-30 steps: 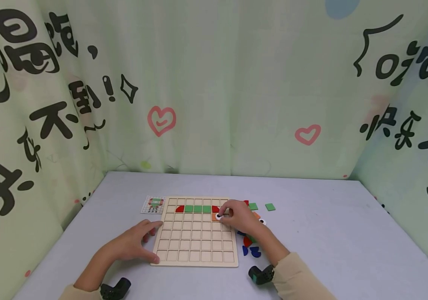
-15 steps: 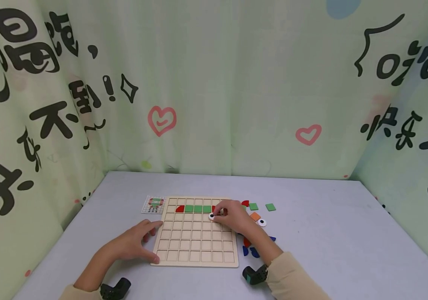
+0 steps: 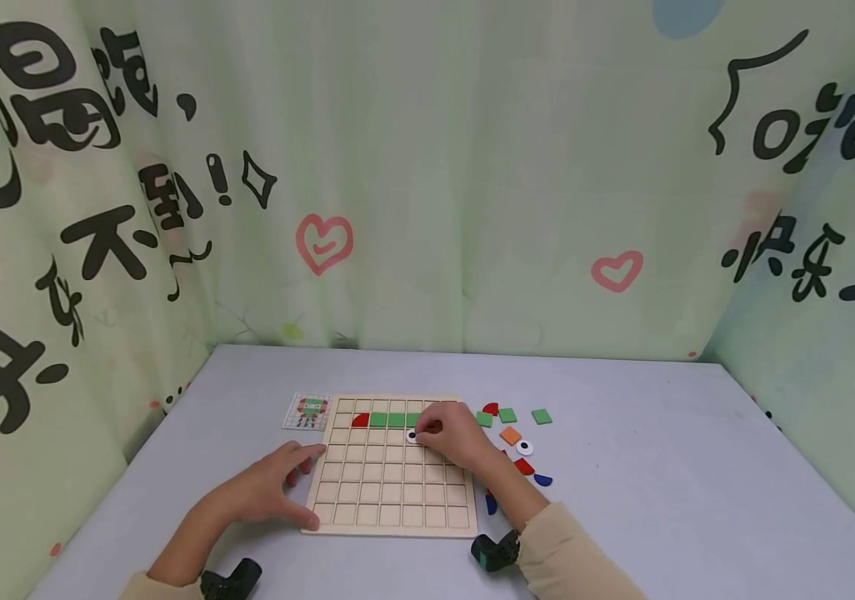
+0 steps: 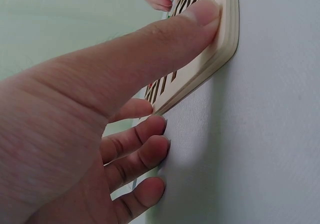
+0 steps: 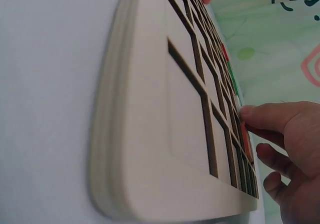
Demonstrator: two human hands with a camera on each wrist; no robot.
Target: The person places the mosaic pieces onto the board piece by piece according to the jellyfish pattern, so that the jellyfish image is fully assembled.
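Note:
A pale wooden grid board (image 3: 390, 492) lies flat on the table. A red curved piece (image 3: 361, 420) and several green squares (image 3: 387, 420) sit in a row near its far edge. My right hand (image 3: 456, 437) pinches a round white eye piece with a black dot (image 3: 411, 436) at the grid, just below the green squares; the hand hides the row's right end. In the right wrist view an orange-red piece (image 5: 244, 136) lies in the board by the thumb. My left hand (image 3: 270, 487) rests at the board's left edge, its thumb (image 4: 202, 14) on the near corner, its other fingers spread along the side.
A small picture card (image 3: 307, 412) lies by the board's far left corner. Loose pieces lie right of the board: green squares (image 3: 542, 416), an orange square (image 3: 510, 436), another eye piece (image 3: 524, 447), a red piece (image 3: 523, 466) and blue pieces (image 3: 543, 480). A curtain (image 3: 397, 167) hangs behind the table.
My right hand has slid left across the board with the eye piece, from near the row's right end to below the green squares. The left hand has stayed still.

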